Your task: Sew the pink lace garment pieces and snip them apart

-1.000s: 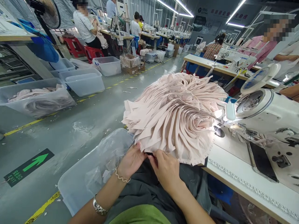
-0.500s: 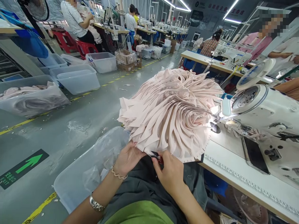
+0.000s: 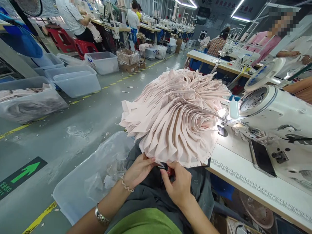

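Two hands: left hand (image 3: 137, 169) pinching one pink fabric bundle (image 3: 177, 117), right hand (image 3: 179, 185) seemingly clamped on one snipper (image 3: 163, 166).

Bare forearms, no sleeves in view, silver metal wristwatch (image 3: 101, 217) on the left wrist, thin pale coiled band (image 3: 125, 185) nearer the left hand (image 3: 138, 170), right hand (image 3: 179, 185) unadorned, green top (image 3: 146, 224), dark grey apron (image 3: 151, 195) over the lap
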`<state>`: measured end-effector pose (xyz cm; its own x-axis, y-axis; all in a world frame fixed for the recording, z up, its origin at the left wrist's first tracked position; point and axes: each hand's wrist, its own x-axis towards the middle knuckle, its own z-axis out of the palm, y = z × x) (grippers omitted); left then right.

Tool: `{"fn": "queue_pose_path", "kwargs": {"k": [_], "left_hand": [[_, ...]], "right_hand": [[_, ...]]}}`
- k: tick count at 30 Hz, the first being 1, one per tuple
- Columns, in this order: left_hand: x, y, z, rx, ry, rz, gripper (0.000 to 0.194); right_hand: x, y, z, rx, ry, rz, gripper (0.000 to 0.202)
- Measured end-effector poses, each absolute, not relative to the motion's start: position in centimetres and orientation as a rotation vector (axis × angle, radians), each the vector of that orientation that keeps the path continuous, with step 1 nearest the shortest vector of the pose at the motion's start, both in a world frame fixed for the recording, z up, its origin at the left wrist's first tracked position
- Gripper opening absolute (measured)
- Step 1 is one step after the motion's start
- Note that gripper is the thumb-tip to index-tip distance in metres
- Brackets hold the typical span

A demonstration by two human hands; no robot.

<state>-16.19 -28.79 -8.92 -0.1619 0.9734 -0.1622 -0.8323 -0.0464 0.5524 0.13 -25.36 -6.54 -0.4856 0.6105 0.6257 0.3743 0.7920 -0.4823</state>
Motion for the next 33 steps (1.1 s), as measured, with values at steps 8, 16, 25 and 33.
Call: {"fn": "queue_pose_path", "kwargs": {"k": [8,16,25,33], "left_hand": [[-17.3,-28.6,-8.3,0.151,0.549,1.758,0.023],[-17.6,-28.9,-9.2,0.158,0.598,1.73,0.033],[-14.0,-27.8,-11.5,0.267,0.753,1.522,0.034],[-13.1,-26.6,-9.6,0.253,0.813,1.613,0.048]], "right_hand": [[-1.4,-28.2,-10.2,-0.896,-1.219,1.938,0.039],[-3.8,-27.1,-9.5,-0.674,-0.828,2.219,0.042],[0.5,-27.8,-12.8,-0.818,-0.902,1.855,0.039],[1.0,-26.5,-13.7,-0.816,-0.819,1.936,0.037]]}}
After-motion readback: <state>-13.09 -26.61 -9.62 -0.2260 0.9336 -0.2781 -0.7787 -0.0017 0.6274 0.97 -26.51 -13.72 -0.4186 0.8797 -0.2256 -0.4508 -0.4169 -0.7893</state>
